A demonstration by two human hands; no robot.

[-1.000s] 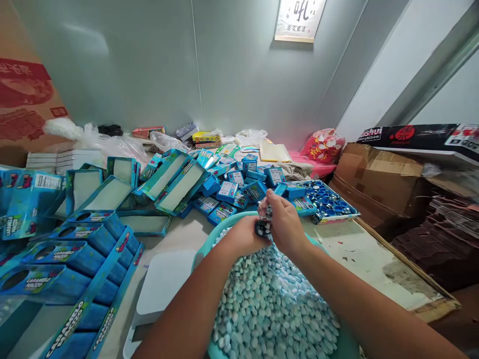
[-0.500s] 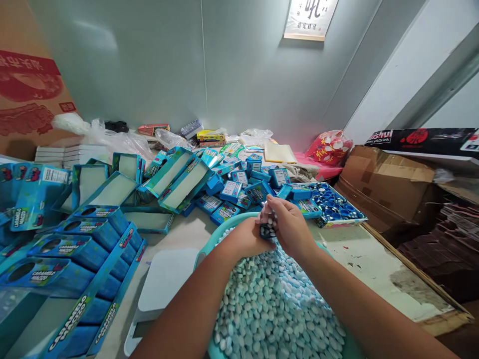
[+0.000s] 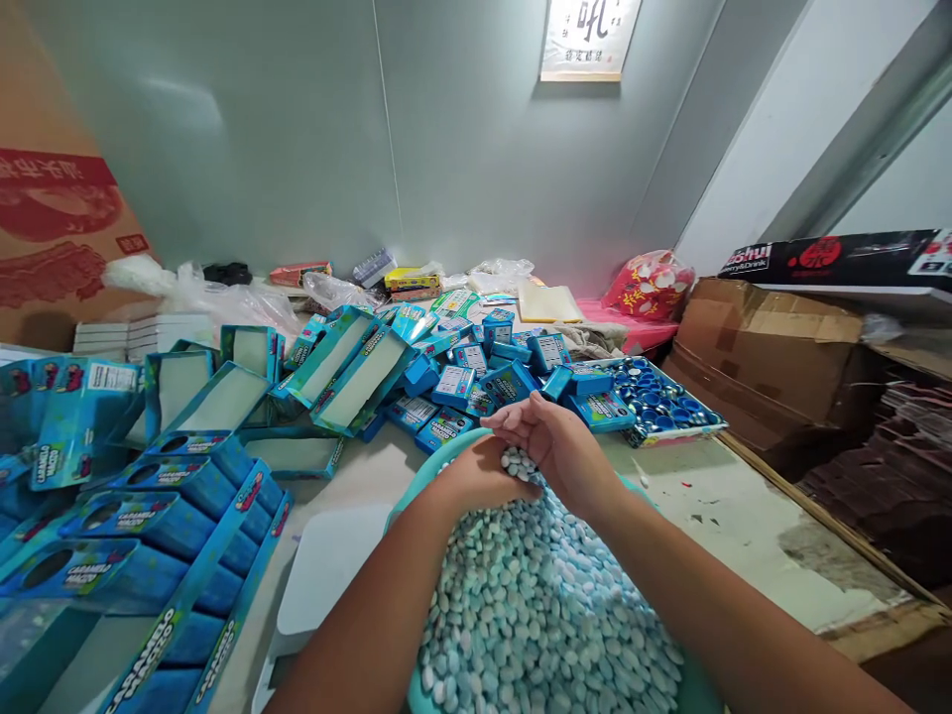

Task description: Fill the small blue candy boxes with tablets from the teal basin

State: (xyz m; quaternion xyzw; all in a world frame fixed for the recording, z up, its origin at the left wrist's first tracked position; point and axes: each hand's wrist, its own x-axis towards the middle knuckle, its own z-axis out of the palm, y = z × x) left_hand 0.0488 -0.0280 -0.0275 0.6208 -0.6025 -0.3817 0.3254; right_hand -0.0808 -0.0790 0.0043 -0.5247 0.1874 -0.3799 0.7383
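My left hand (image 3: 480, 479) is curled over the heaped basin, around a little pile of pale blue candies (image 3: 519, 462). Half a second ago a small dark-blue box mouth showed in its grip; now candies and fingers hide the box. My right hand (image 3: 569, 451) leans against the pile from the right, cupped, its fingers stretched out towards the left hand. Both hands are close together above the turquoise basin (image 3: 408, 493), which is full of oval candies (image 3: 550, 605) in white and pale blue.
Several small blue candy boxes (image 3: 455, 382) lie heaped behind the basin. At right stands a tray of blue round pieces (image 3: 661, 402). Display cartons (image 3: 160, 555) fill the left side, beside a white scale (image 3: 334, 560). Brown cardboard boxes (image 3: 766, 347) stand beyond the table's right edge.
My right hand's pinched fingers have loosened and stretched out, and candies now cover the dark box mouth in my left hand. The view has shifted slightly.
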